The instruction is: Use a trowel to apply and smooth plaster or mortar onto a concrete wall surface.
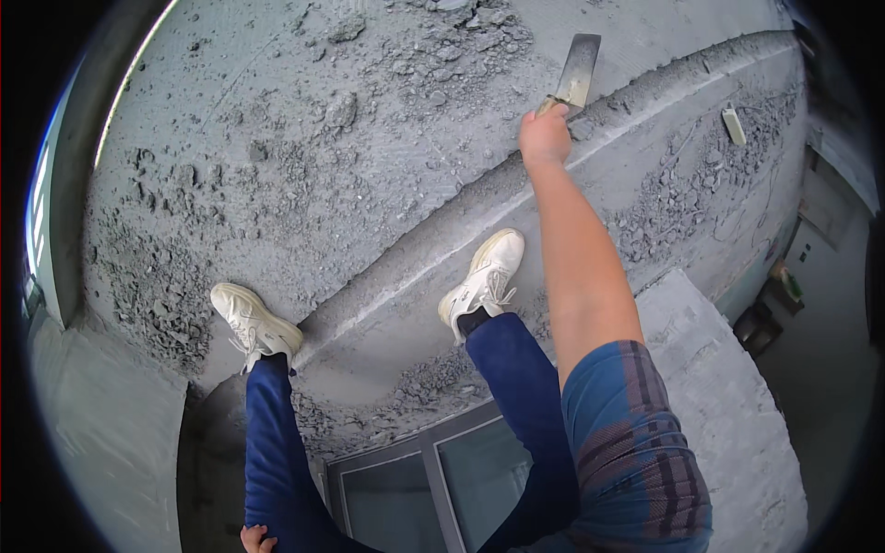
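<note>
My right hand (545,138) is closed around the handle of a trowel (580,69) with a flat rectangular metal blade. Its blade points away from me, over the far end of a groove (415,249) that runs diagonally through the grey concrete floor. Loose grey mortar crumbs (442,60) lie to the left of the trowel. At the lower edge, my left hand (258,539) rests against my left trouser leg. Only its fingers show, slightly bent, with nothing seen in them.
My white shoes stand at the groove, on either side of its near part. Rubble (157,295) covers the left floor, with more debris (682,184) at right beside a small pale block (734,126). A framed glass window (392,507) lies below me, next to a rough concrete ledge (714,387).
</note>
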Demonstrator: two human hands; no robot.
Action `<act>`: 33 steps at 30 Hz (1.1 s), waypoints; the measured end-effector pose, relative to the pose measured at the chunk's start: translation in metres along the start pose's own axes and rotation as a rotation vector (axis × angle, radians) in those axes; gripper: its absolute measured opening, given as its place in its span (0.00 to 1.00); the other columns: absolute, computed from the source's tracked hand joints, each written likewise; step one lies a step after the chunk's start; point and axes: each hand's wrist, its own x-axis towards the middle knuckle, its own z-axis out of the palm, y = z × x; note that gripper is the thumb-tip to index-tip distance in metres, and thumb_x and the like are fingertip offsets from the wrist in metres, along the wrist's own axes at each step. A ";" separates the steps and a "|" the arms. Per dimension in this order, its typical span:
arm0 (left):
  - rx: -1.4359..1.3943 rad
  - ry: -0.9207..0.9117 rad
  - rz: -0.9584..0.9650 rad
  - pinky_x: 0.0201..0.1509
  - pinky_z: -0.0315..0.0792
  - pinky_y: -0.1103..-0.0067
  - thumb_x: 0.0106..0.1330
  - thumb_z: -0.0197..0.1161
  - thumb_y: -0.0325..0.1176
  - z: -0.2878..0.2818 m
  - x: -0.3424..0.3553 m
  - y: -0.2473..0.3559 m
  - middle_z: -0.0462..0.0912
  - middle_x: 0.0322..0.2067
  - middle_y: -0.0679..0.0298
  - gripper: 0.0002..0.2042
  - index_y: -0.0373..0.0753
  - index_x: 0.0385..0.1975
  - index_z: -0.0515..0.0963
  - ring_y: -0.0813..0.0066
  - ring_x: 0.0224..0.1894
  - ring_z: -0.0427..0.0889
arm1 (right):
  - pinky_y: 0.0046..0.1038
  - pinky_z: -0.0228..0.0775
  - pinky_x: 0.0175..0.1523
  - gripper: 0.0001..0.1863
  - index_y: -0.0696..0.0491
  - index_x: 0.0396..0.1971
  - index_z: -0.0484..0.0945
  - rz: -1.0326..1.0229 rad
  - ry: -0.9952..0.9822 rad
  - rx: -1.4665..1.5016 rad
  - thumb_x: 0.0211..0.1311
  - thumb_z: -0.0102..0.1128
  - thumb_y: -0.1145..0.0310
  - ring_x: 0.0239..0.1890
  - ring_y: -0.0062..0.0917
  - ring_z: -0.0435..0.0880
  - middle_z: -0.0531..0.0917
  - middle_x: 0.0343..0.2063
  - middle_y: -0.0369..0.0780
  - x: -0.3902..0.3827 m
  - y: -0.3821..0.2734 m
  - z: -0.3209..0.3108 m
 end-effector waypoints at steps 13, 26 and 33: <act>-0.085 -0.131 -0.082 0.65 0.53 0.49 0.60 0.50 0.43 0.001 0.019 0.035 0.73 0.48 0.47 0.18 0.32 0.38 0.73 0.48 0.54 0.72 | 0.43 0.79 0.33 0.21 0.57 0.41 0.62 -0.463 -0.316 -0.031 0.62 0.58 0.57 0.28 0.44 0.86 0.84 0.26 0.49 -0.122 -0.057 -0.005; -0.138 -0.155 -0.018 0.64 0.52 0.48 0.62 0.49 0.44 0.002 0.016 0.006 0.73 0.46 0.47 0.18 0.32 0.37 0.72 0.47 0.52 0.71 | 0.41 0.79 0.32 0.23 0.58 0.41 0.63 -0.445 -0.490 0.007 0.58 0.61 0.56 0.27 0.42 0.86 0.84 0.24 0.48 -0.236 -0.076 0.084; -0.195 -0.087 -0.059 0.65 0.52 0.50 0.59 0.50 0.43 -0.004 0.000 -0.010 0.75 0.45 0.50 0.18 0.34 0.37 0.74 0.51 0.51 0.73 | 0.46 0.76 0.33 0.21 0.57 0.40 0.62 -0.302 -0.235 0.100 0.59 0.60 0.58 0.26 0.48 0.83 0.83 0.24 0.49 -0.202 -0.067 0.046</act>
